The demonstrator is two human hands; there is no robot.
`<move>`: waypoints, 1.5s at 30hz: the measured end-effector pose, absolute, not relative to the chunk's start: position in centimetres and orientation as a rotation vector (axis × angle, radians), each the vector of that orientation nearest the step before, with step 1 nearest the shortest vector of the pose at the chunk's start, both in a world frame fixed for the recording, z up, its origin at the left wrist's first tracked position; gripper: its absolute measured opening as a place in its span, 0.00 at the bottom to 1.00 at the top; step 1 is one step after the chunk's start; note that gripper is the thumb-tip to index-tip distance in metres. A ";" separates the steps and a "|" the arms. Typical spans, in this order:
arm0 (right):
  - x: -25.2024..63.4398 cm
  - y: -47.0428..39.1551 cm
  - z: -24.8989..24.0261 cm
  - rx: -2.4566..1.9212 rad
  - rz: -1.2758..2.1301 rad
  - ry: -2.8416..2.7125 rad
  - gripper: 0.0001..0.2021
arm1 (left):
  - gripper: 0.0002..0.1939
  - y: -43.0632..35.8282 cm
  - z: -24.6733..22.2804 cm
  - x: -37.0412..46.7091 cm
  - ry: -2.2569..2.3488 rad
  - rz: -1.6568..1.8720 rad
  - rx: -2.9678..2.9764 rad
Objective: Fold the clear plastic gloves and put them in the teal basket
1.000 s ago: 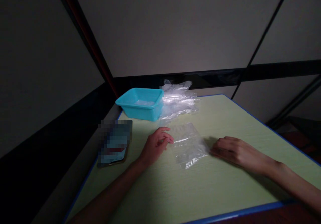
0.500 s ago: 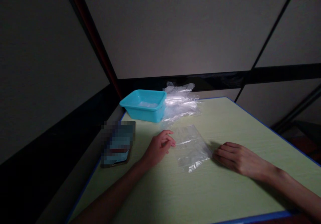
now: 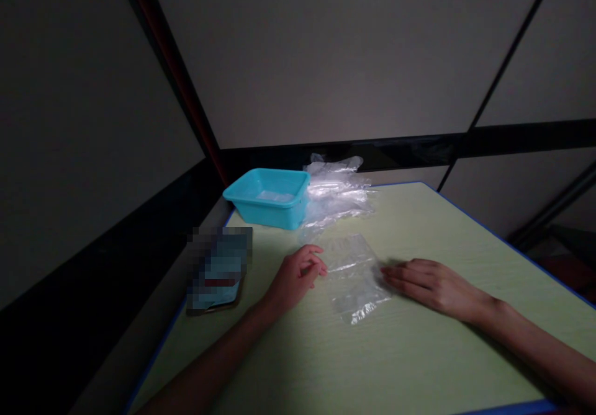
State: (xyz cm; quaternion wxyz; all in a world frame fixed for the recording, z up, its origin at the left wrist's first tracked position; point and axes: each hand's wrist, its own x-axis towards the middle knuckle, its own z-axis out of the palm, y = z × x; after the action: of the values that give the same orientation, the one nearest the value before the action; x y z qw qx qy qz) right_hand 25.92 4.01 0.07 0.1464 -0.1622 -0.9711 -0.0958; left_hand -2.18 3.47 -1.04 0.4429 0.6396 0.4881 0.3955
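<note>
A clear plastic bag [image 3: 356,272] lies flat on the pale green table [image 3: 298,365], between my two hands. Beside its left edge is my left hand [image 3: 298,273], fingers bent and slightly apart, with nothing visible in them. My right hand [image 3: 421,283] is palm down, its outstretched fingertips at the bag's right edge. Behind the bag, a heap of clear plastic pieces [image 3: 338,191] rests against the right side of a turquoise basin [image 3: 274,213]. Some clear plastic shows inside the basin.
A phone [image 3: 221,272], its screen pixelated, lies by the table's left edge. Dark-striped panelled walls [image 3: 326,61] stand behind and to the left of the table, which has a blue rim.
My right hand has moved left to the bag's right edge, its fingers straighter. My left hand has barely moved.
</note>
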 end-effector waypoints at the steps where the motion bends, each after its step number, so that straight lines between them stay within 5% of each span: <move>1: 25.8 4.4 0.1 -0.468 -0.273 -2.790 0.16 | 0.11 3.5 -1.1 -2.2 1.211 0.982 1.583; 15: 25.5 6.6 -1.0 -0.567 0.057 -2.742 0.16 | 0.11 3.4 -1.0 -2.3 1.238 1.081 1.695; 32: 21.8 9.3 0.5 -1.114 0.959 -2.166 0.10 | 0.14 3.6 -1.2 -2.2 1.304 1.039 1.557; 45: 20.8 9.6 -1.1 -1.394 0.645 -2.046 0.15 | 0.23 4.2 -1.5 -2.0 1.415 1.068 1.435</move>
State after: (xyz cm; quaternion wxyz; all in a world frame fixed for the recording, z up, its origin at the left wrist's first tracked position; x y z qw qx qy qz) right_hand 20.79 9.60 -1.13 0.2876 -0.5221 -0.7658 0.2414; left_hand -2.00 4.23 -1.47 0.4170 0.5719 0.5638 0.4257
